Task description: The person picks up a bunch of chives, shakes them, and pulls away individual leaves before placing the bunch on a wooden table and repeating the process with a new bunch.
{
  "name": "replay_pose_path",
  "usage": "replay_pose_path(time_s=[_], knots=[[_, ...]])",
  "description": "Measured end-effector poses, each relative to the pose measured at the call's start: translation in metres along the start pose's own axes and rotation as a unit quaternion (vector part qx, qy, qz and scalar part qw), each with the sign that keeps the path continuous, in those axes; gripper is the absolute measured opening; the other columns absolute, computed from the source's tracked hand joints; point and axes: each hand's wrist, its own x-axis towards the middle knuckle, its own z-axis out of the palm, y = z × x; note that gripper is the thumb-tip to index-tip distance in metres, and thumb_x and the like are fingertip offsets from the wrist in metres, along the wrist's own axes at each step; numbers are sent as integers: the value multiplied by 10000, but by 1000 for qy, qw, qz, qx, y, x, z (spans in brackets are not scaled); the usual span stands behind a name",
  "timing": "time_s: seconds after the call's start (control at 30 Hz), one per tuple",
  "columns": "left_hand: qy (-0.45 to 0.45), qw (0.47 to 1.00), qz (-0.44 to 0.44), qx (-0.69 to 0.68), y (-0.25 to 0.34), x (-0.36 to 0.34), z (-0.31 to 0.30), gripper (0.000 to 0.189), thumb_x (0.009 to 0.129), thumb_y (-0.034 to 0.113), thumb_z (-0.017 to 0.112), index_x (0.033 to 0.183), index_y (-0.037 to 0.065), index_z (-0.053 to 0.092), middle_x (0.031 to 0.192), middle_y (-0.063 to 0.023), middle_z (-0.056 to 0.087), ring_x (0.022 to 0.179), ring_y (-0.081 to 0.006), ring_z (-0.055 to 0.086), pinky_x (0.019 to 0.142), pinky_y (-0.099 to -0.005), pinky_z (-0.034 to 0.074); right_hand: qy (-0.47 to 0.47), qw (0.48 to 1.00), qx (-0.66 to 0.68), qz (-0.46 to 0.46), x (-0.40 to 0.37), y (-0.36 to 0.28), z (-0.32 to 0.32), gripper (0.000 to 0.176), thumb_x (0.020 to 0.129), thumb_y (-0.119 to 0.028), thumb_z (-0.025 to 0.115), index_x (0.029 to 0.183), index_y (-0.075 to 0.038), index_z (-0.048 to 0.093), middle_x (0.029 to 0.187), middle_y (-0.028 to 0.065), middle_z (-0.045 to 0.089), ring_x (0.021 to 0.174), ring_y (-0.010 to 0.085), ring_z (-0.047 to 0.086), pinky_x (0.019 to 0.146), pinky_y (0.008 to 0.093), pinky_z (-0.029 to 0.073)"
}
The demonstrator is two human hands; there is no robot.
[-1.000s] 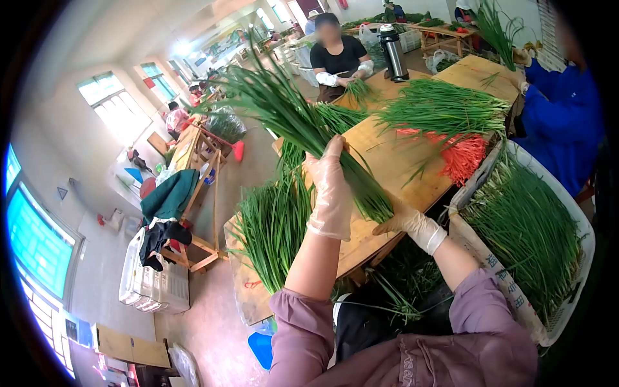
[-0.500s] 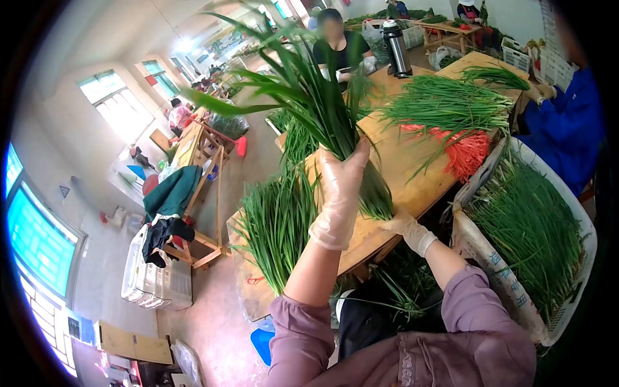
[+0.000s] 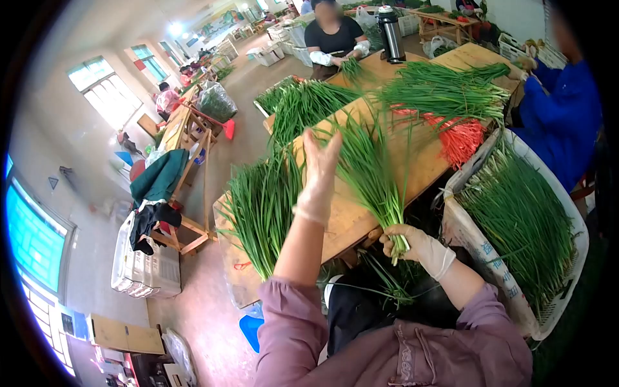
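My gloved right hand (image 3: 419, 246) is wrapped round the pale stem ends of a bunch of chives (image 3: 377, 171), whose green leaves fan up and away over the wooden table (image 3: 351, 222). Left of the leaves, my gloved left hand (image 3: 321, 155) is raised with thumb and fingers apart, holding nothing. Beside that forearm, a pile of chives (image 3: 258, 213) lies along the table's left edge. Another heap of chives (image 3: 448, 90) rests on the far right, with red ties (image 3: 461, 142) next to it.
A white crate (image 3: 493, 258) full of chives stands at my right. One person in blue (image 3: 561, 116) sits beyond it; another in black (image 3: 334, 35) handles greens across the table. A thermos (image 3: 391, 35) stands at the back. More chives (image 3: 309, 106) lie at the far left.
My left hand has let go of the leaves and moved slightly left and down. The bunch has dropped lower and fanned out, its stem ends now showing in my right hand.
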Motion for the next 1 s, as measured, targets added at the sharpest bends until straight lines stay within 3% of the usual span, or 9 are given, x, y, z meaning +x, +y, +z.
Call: replay_pose_path(time_s=[0.07,0.1,0.23,0.47,0.63,0.8,0.9,0.97,1.0], knots=[[-9,990,-137,-28,7,-53,14,706,729,486,598,1194,3,378,1140,-149,436,1071,-250,411,895,-385,342,-8,1000,-1,-6,-1,1,-10,288,794,-100,564,1026,67,526,719,76,602,605,163,596,612,278,506],[-20,981,-149,-120,-10,-85,15,439,798,285,594,1110,24,429,1081,-111,464,1003,-202,444,865,-324,374,-21,1000,-4,-12,-1,1,-12,284,800,-101,561,1019,77,527,719,73,603,610,161,600,614,279,507],[-25,908,-389,-155,-45,-165,35,521,768,389,624,1125,67,423,950,-18,516,825,-99,499,747,-258,421,-4,999,-51,-7,-2,4,-14,274,799,-144,584,996,44,547,772,104,622,648,187,620,617,289,523],[-223,759,-418,-446,-73,-158,58,383,832,306,556,1099,38,498,1021,-82,570,997,-199,532,857,-331,443,-91,965,-188,155,-16,23,-11,321,810,-254,585,954,32,570,878,172,621,832,290,610,786,414,483],[-151,682,-462,-547,-62,-157,71,346,800,182,606,1094,32,505,979,-80,589,994,-210,537,888,-357,433,-185,975,-85,91,-50,38,-11,504,826,-276,563,1179,51,413,1142,216,511,1022,310,534,901,438,423],[-106,647,-430,-621,-65,-156,82,382,810,153,595,1152,34,476,889,-72,608,874,-207,589,892,-404,435,17,977,-211,19,-101,65,2,447,791,-247,619,1124,14,474,1041,172,581,883,238,592,782,336,484],[-84,640,-429,-632,-61,-154,91,361,807,145,599,1135,46,487,882,-75,603,829,-197,599,879,-413,443,148,912,-372,-89,-117,74,9,318,757,-204,665,995,-29,548,798,79,640,649,155,595,605,245,475],[-56,650,-445,-613,-65,-156,98,296,805,126,598,1075,46,509,871,-76,598,816,-193,598,859,-409,458,238,548,-724,-343,-129,70,31,326,732,-222,683,973,-49,545,678,40,591,574,144,570,546,245,453],[-48,650,-454,-607,-68,-157,101,238,805,110,594,1024,53,520,867,-75,593,816,-193,593,830,-404,473,228,492,-749,-381,-130,65,41,359,705,-247,694,982,-72,545,649,35,548,571,161,559,527,248,442]])
